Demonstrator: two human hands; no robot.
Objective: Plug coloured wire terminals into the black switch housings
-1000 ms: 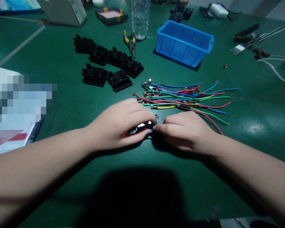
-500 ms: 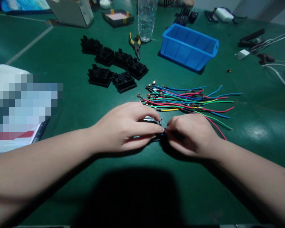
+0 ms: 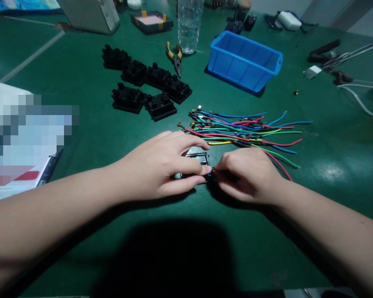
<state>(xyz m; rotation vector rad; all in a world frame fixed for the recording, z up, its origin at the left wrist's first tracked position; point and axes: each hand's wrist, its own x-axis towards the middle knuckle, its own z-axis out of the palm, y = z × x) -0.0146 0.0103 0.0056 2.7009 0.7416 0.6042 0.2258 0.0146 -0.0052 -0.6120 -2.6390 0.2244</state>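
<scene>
Green tabletop bears black housing, gripped by left hand; right hand pinched closed, contents hidden. Probably light, stiff; hold frame edges.

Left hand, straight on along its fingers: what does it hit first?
Probably the right hand, which is curled up just ahead of the left hand, past the black part at its fingers. Depth is unclear there, so whether the hands already touch, I can't tell.

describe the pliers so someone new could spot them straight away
On the green table, find the blue bin. Left of it, in front of the clear container, lie the pliers; yellow handles set them apart from the black parts beside them.
</scene>
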